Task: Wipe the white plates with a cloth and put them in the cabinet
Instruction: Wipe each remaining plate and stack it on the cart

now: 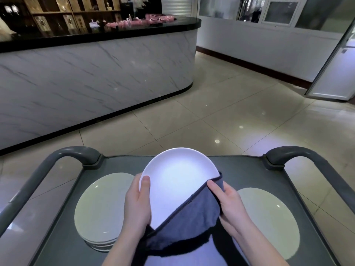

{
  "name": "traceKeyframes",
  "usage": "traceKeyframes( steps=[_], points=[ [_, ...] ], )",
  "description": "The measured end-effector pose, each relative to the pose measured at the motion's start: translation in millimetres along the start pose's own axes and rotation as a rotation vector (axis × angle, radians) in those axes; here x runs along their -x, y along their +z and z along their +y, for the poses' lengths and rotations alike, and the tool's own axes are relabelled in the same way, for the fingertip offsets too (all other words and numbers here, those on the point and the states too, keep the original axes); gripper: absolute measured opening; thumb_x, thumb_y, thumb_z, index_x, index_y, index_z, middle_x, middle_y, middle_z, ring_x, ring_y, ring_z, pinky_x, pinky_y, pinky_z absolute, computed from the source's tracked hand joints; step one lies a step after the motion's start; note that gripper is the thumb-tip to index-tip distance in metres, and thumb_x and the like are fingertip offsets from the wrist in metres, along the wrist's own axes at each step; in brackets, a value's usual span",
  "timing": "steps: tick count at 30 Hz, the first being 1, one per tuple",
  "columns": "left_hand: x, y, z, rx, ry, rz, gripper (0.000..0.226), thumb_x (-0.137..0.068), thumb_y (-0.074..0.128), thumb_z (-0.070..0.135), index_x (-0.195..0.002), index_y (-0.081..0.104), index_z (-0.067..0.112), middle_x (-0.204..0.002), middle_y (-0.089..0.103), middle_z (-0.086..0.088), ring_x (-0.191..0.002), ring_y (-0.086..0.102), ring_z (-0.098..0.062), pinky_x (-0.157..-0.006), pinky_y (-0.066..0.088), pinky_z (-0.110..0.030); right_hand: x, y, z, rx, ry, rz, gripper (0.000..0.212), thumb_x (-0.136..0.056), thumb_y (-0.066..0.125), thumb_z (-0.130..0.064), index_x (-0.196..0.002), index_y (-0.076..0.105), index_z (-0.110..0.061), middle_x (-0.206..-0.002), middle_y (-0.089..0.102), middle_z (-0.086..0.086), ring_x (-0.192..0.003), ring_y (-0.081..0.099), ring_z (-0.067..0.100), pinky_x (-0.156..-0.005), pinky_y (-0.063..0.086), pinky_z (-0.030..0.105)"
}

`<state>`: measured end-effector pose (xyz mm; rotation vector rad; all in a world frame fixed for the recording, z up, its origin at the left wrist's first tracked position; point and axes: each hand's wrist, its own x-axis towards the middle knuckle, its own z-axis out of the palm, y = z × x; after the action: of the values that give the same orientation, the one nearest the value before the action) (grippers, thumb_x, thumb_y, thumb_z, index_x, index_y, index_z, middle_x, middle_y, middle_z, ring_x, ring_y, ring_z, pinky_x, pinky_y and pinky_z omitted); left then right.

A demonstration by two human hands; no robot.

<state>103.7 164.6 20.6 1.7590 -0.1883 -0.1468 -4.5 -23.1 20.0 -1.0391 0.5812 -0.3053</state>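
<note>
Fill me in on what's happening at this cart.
A person holds a white plate tilted over a grey cart. The left hand grips its left rim; the right hand pinches a dark cloth against its lower right edge. A stack of plates lies at left, another plate at right.

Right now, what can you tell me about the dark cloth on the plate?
The cloth is dark blue-grey, soft and towel-like, with a darker stitched edge. It drapes over the lower right part of the tilted white plate and hangs below it. The right hand grips it against the plate's right rim, thumb on top. Its lower corner lies by the left hand.
</note>
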Motion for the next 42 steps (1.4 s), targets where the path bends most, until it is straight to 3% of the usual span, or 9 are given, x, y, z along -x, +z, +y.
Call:
traceKeyframes(
  steps=[5, 13, 19, 23, 27, 34, 36, 39, 42],
  points=[
    [-6.4, -13.9, 7.1, -0.066, 0.095, -0.13, 0.022, -0.105, 0.046, 0.035, -0.096, 0.065, 0.042, -0.087, 0.071, 0.013, -0.075, 0.063, -0.002, -0.064, 0.048, -0.02, -9.3, 0.4, -21.8, 0.322, -0.115, -0.031, 0.013, -0.084, 0.075, -0.023, -0.086, 0.074, -0.01, -0.089, 0.074, 0.012, -0.082, 0.067, 0.021, -0.074, 0.051, 0.037],
    [-18.1, -15.4, 26.2, -0.478, 0.412, -0.471, 0.022, -0.1, 0.044, 0.057, -0.089, 0.057, 0.043, -0.064, 0.057, 0.013, -0.061, 0.05, -0.007, -0.058, 0.037, -0.017, -22.3, 32.2, -44.2, 0.981, -0.341, -0.409, 0.034, -0.085, 0.075, -0.03, -0.066, 0.055, -0.009, -0.06, 0.041, -0.009, -0.059, 0.035, 0.005, -0.054, 0.026, 0.023],
    [-5.6, -22.9, 16.5, -0.196, 0.269, -0.218, 0.026, -0.104, 0.053, 0.031, -0.083, 0.066, 0.037, -0.078, 0.068, 0.009, -0.07, 0.058, -0.006, -0.063, 0.042, -0.015, -19.8, 15.7, -28.4, 0.735, -0.262, -0.211, 0.023, -0.088, 0.072, -0.025, -0.066, 0.062, -0.021, -0.063, 0.058, -0.015, -0.061, 0.051, 0.004, -0.058, 0.038, 0.019],
    [0.2, -20.6, 11.4, -0.043, 0.105, -0.006, 0.043, -0.106, 0.049, 0.022, -0.064, 0.057, 0.031, -0.061, 0.051, 0.006, -0.056, 0.042, -0.005, -0.052, 0.034, -0.018, -6.6, -2.4, -6.9, 0.34, -0.019, -0.122, 0.018, -0.087, 0.072, -0.024, -0.092, 0.073, -0.007, -0.099, 0.075, 0.015, -0.092, 0.07, 0.026, -0.084, 0.053, 0.044],
    [-2.9, -18.9, 7.2, -0.063, 0.064, -0.102, 0.035, -0.105, 0.048, 0.026, -0.074, 0.063, 0.03, -0.07, 0.061, -0.002, -0.062, 0.051, -0.009, -0.058, 0.04, -0.022, -4.5, -8.6, -7.2, 0.339, 0.006, -0.106, 0.017, -0.084, 0.075, -0.019, -0.087, 0.072, -0.003, -0.096, 0.075, 0.017, -0.084, 0.07, 0.025, -0.075, 0.054, 0.037],
    [-23.0, -16.3, 19.6, -0.334, 0.259, -0.434, 0.036, -0.093, 0.045, 0.057, -0.081, 0.057, 0.025, -0.066, 0.055, 0.009, -0.061, 0.045, -0.002, -0.058, 0.036, -0.02, -17.0, 8.9, -33.1, 0.678, -0.148, -0.252, 0.022, -0.087, 0.072, -0.022, -0.079, 0.065, -0.003, -0.069, 0.057, 0.0, -0.064, 0.052, 0.011, -0.057, 0.036, 0.023],
    [-27.5, -15.6, 22.3, -0.371, 0.269, -0.448, 0.026, -0.097, 0.05, 0.052, -0.083, 0.062, 0.032, -0.071, 0.061, 0.02, -0.066, 0.053, 0.002, -0.062, 0.038, -0.015, -16.5, 11.3, -30.8, 0.723, -0.195, -0.224, 0.028, -0.088, 0.071, -0.024, -0.074, 0.06, -0.002, -0.066, 0.048, -0.002, -0.061, 0.044, 0.01, -0.054, 0.031, 0.023],
    [-20.1, -16.6, 23.1, -0.347, 0.265, -0.188, 0.02, -0.099, 0.06, 0.035, -0.115, 0.064, 0.047, -0.097, 0.069, 0.023, -0.086, 0.061, 0.009, -0.075, 0.045, -0.013, -11.2, 10.4, -21.9, 0.683, -0.292, -0.093, 0.034, -0.088, 0.071, -0.021, -0.062, 0.052, -0.011, -0.059, 0.041, -0.008, -0.056, 0.037, 0.008, -0.051, 0.027, 0.02],
    [-1.4, -13.7, 16.4, -0.308, 0.211, 0.085, 0.035, -0.097, 0.059, 0.031, -0.131, 0.057, 0.037, -0.086, 0.067, 0.012, -0.084, 0.064, 0.002, -0.077, 0.054, -0.031, -1.4, 11.2, -11.1, 0.622, -0.395, 0.07, 0.038, -0.088, 0.071, -0.018, -0.056, 0.055, -0.031, -0.053, 0.044, -0.015, -0.053, 0.037, 0.002, -0.05, 0.029, 0.014]
  ],
)
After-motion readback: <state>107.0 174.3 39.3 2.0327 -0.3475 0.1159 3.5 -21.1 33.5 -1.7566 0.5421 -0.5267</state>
